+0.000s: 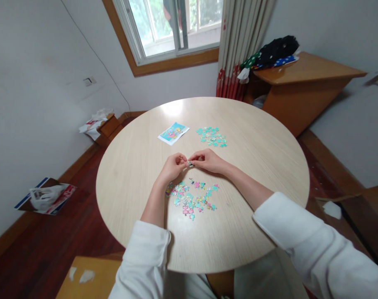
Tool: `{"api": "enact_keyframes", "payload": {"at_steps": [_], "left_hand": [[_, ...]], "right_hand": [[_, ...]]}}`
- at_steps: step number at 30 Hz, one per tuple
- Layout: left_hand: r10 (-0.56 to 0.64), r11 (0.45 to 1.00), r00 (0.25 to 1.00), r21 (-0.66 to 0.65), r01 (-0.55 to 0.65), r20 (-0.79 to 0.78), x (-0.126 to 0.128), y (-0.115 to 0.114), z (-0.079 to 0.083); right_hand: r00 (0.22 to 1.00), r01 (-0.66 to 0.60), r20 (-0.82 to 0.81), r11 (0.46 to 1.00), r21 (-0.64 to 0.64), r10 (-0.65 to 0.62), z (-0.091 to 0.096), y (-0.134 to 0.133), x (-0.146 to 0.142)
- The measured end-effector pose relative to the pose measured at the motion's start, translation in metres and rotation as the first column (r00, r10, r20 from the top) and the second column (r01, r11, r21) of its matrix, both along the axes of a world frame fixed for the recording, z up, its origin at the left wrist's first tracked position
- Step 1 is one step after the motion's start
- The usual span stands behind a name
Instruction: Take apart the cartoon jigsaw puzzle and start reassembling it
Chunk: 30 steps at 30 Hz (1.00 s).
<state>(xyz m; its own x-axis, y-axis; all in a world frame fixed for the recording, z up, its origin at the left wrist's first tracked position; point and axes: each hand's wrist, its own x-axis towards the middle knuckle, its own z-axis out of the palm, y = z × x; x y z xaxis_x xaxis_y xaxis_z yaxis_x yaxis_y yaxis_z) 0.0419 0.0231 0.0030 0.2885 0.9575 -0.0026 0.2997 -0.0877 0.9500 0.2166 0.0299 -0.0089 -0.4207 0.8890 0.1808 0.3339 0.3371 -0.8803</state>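
My left hand point(174, 167) and my right hand point(208, 160) meet over the middle of the round table point(129, 178). Between their pinched fingertips is a small puzzle piece point(190, 164), partly covered by the fingers; I cannot tell whether it is one piece or two joined. Just below the hands lies a loose pile of pink, teal and yellow puzzle pieces point(193, 199). Beyond them is a second group of mostly teal puzzle pieces point(211, 137). To its left lies a picture card point(173, 133) with a teal and pink design and a white border.
A wooden desk point(313, 68) with a pile of dark and dotted cloth point(277, 52) stands at the back right. A curtain point(238, 45) hangs by the window point(176, 29). A plastic bag point(46, 197) lies at left, and a box point(89, 274) is at front left.
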Motion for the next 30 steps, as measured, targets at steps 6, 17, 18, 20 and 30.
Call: {"api": "enact_keyframes", "payload": {"at_steps": [6,17,18,20,30], "left_hand": [[0.109,0.994,0.994,0.002,-0.109,0.02,-0.002,0.006,-0.006],[0.257,0.966,0.966,0.03,-0.257,0.008,-0.006,0.009,-0.009],[0.263,0.964,0.965,0.029,-0.263,0.008,-0.007,0.01,-0.009],[0.271,0.962,0.963,0.037,-0.271,0.007,-0.007,0.01,-0.01],[0.281,0.955,0.959,0.105,-0.276,-0.041,-0.007,0.009,-0.011]], "right_hand": [[0.998,0.037,-0.055,0.999,-0.025,-0.039,-0.006,0.011,0.007],[0.987,0.104,-0.094,0.96,-0.262,-0.132,-0.003,0.012,0.023],[0.99,0.077,-0.091,0.955,-0.286,-0.107,-0.002,0.011,0.023],[0.996,0.028,-0.075,0.948,-0.317,-0.054,0.002,0.009,0.023],[0.981,-0.114,0.121,0.958,-0.264,0.151,0.012,0.002,0.028]]}}
